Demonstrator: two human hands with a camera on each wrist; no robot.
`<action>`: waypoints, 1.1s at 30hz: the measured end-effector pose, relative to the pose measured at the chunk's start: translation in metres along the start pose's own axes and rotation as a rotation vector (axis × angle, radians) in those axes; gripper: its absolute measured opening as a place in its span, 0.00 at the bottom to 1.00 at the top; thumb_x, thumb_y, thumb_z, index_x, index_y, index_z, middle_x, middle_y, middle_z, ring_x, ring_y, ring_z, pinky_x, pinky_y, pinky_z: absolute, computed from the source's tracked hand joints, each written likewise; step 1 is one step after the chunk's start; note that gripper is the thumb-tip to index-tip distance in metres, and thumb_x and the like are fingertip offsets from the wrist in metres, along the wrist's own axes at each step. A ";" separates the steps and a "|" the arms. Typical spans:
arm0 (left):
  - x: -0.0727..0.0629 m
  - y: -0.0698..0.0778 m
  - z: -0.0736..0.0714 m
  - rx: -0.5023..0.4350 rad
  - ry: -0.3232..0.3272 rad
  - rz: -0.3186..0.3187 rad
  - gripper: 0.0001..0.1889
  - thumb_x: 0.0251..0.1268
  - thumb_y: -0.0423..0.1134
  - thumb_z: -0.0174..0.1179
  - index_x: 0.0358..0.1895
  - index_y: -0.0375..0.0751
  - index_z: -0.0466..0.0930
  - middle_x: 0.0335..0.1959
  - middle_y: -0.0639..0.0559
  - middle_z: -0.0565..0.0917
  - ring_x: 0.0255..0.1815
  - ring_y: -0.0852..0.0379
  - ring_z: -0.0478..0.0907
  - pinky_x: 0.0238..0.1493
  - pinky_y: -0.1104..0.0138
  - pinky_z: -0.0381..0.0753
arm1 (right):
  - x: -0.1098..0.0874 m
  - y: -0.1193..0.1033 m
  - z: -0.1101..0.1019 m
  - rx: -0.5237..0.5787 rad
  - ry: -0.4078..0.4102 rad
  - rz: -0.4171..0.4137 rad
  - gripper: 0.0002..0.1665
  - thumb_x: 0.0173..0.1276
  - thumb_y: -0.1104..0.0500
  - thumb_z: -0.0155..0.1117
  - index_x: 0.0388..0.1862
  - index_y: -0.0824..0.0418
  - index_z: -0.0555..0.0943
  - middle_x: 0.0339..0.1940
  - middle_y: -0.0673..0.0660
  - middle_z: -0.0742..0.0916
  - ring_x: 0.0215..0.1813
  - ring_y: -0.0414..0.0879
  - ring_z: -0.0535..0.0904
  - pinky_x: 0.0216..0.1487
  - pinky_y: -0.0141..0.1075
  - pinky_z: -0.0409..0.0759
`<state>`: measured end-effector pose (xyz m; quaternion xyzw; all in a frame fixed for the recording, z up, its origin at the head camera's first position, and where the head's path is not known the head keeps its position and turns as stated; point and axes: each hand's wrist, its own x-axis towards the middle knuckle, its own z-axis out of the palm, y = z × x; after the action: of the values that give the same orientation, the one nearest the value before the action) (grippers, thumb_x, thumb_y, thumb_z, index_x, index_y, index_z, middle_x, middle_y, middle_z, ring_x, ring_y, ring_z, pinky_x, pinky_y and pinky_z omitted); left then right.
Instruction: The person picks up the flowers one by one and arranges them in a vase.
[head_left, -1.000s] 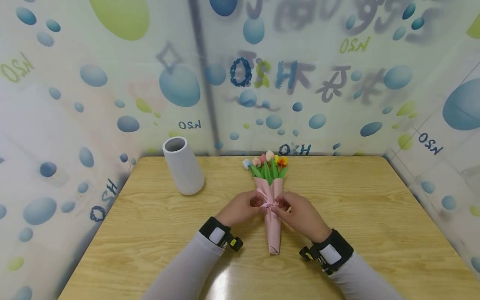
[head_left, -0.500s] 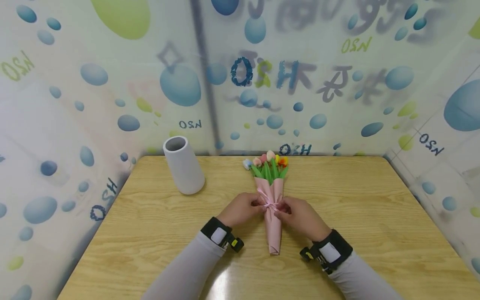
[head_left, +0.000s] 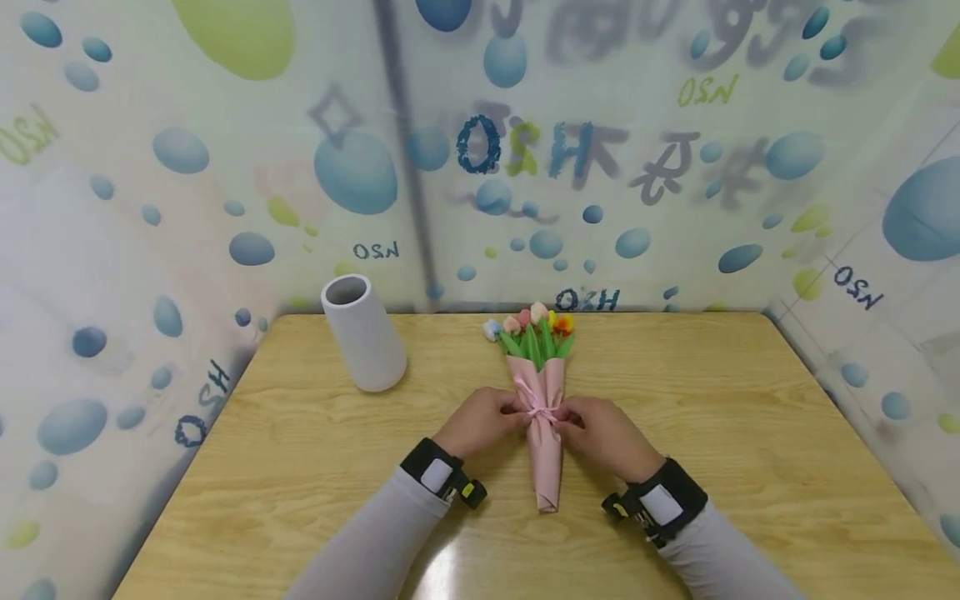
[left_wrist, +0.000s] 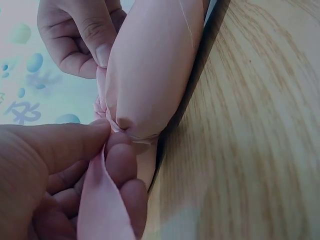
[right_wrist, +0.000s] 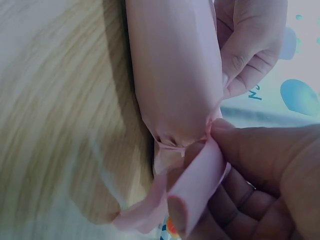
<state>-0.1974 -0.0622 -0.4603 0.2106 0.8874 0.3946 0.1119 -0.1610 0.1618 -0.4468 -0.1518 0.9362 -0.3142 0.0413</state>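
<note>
Pinched pink ribbon [left_wrist: 102,200], two-handed hold

Left hand [head_left: 483,421], right hand [head_left: 611,435]: thumb and fingers of each narrow on the ribbon, either side of the tie.
Tulip bouquet [head_left: 553,385], pink-wrapped: lying between the hands on the wood-grain table [head_left: 690,375].
Risk, as judged: uneven pulling could skew the tie or crumple the wrapper.
Edges: flower heads reach the far rim.
Room: ample rightward; white vase [head_left: 367,342] upright to the left, well apart.

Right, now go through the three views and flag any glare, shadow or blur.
Head view: white glare on the wooden table beside the left sleeve. Left wrist view: dimmer, with a dark shadow band along the pink wrapping. Right wrist view: a similar shadow beside the wrapping, table grain soft, the patterned wall bright and pale.
</note>
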 end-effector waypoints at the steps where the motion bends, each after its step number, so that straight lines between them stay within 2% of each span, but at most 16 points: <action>1: 0.000 0.000 0.000 0.001 0.005 0.001 0.06 0.72 0.41 0.66 0.35 0.47 0.89 0.26 0.61 0.82 0.31 0.64 0.75 0.37 0.71 0.75 | 0.000 0.001 -0.001 -0.004 0.000 -0.006 0.02 0.72 0.61 0.69 0.37 0.56 0.86 0.31 0.47 0.86 0.33 0.38 0.77 0.37 0.34 0.77; 9: 0.000 0.003 0.003 0.006 0.030 0.013 0.07 0.74 0.43 0.65 0.38 0.48 0.90 0.31 0.57 0.87 0.32 0.65 0.75 0.38 0.70 0.76 | -0.001 0.008 -0.011 -0.032 -0.011 -0.012 0.02 0.73 0.59 0.69 0.40 0.57 0.86 0.30 0.46 0.84 0.33 0.39 0.75 0.35 0.31 0.75; 18: -0.007 -0.002 0.003 0.008 0.063 0.023 0.09 0.73 0.45 0.65 0.37 0.47 0.89 0.31 0.57 0.86 0.32 0.63 0.76 0.37 0.70 0.76 | -0.008 0.010 -0.021 -0.050 -0.019 -0.032 0.02 0.74 0.60 0.68 0.38 0.57 0.85 0.29 0.47 0.83 0.31 0.39 0.73 0.32 0.31 0.73; 26: -0.011 -0.008 -0.004 0.020 0.083 -0.002 0.07 0.74 0.44 0.65 0.38 0.48 0.89 0.32 0.60 0.85 0.34 0.63 0.76 0.39 0.68 0.77 | -0.013 0.021 -0.026 -0.078 -0.001 -0.041 0.03 0.73 0.60 0.68 0.37 0.57 0.84 0.27 0.46 0.83 0.30 0.38 0.72 0.30 0.31 0.72; 33: -0.011 -0.012 -0.007 0.012 0.083 -0.017 0.07 0.74 0.43 0.64 0.40 0.47 0.90 0.32 0.60 0.85 0.33 0.62 0.76 0.38 0.68 0.77 | -0.016 0.027 -0.035 -0.101 -0.033 -0.017 0.03 0.73 0.60 0.68 0.38 0.57 0.84 0.28 0.47 0.83 0.31 0.39 0.73 0.32 0.31 0.73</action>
<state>-0.1932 -0.0788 -0.4642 0.1872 0.8954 0.3966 0.0770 -0.1591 0.2073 -0.4354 -0.1666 0.9488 -0.2643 0.0463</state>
